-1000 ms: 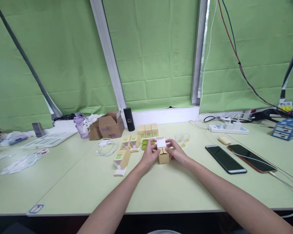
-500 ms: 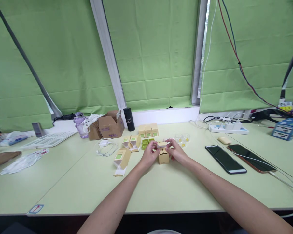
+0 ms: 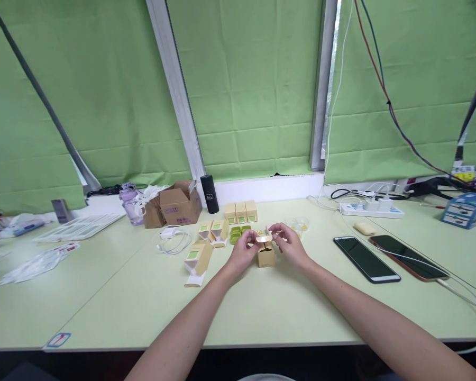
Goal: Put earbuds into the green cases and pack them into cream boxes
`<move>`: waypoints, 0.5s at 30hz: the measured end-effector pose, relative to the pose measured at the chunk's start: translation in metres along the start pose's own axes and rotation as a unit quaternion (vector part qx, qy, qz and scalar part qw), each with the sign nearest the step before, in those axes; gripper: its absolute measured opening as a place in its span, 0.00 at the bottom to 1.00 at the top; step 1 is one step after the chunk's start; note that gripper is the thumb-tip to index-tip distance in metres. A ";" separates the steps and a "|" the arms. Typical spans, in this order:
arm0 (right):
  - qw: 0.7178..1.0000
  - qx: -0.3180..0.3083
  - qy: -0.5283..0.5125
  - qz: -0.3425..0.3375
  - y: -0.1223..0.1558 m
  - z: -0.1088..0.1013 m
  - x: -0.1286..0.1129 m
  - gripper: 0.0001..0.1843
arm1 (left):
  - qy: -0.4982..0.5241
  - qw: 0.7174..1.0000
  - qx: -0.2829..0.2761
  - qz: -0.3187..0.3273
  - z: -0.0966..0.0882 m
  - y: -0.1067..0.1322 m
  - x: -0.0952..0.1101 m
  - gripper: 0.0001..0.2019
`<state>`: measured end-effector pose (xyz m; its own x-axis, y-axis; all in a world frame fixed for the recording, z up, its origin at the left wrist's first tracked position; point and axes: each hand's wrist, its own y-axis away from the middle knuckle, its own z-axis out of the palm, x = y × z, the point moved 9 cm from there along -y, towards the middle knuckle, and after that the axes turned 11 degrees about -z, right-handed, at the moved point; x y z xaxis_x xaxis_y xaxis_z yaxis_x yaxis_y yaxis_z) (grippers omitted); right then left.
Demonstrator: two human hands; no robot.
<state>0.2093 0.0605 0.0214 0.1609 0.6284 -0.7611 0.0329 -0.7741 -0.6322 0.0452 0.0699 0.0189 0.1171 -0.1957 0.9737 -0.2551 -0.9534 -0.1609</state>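
Observation:
A small tan cardboard box [image 3: 266, 258] stands on the table between my hands, its top open. Just above it is a pale cardboard flap [image 3: 264, 239]; whether it is joined to the box I cannot tell. My left hand [image 3: 244, 252] is closed in a pinch on the flap's left end. My right hand [image 3: 290, 246] is closed on its right side, thumb and forefinger near a small white edge. Behind the left fingers sits a green tray [image 3: 235, 235] with hollows, partly hidden. Clear cups [image 3: 302, 224] with yellow bits lie behind the right hand.
Several tan boxes with green windows stand left and behind: a closed row [image 3: 241, 212], open ones [image 3: 219, 230], and one lying open [image 3: 199, 255]. A black cylinder [image 3: 209, 194], brown carton [image 3: 179, 203], phones [image 3: 365, 259] and power strip [image 3: 373, 210] surround the work area.
The cardboard flap has tipped and come down slightly toward the box. My right fingers have shifted a little to the right; my left hand has hardly moved.

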 end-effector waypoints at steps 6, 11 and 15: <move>0.996 -0.010 0.032 -0.084 0.002 -0.002 -0.027 0.10 | 0.007 1.000 0.001 -0.001 0.000 -0.001 -0.001 0.12; 0.991 -0.031 0.063 -0.112 0.004 0.002 -0.039 0.06 | 0.024 1.000 -0.001 -0.004 0.000 0.000 0.000 0.12; 0.990 -0.037 0.069 -0.120 0.004 0.003 -0.041 0.03 | 0.059 0.998 -0.013 -0.024 -0.001 0.000 0.000 0.09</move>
<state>0.1999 0.0315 0.0501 0.2723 0.7830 -0.5593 0.1579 -0.6097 -0.7767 0.0445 0.0702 0.0195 0.0158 -0.1201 0.9926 -0.2762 -0.9547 -0.1111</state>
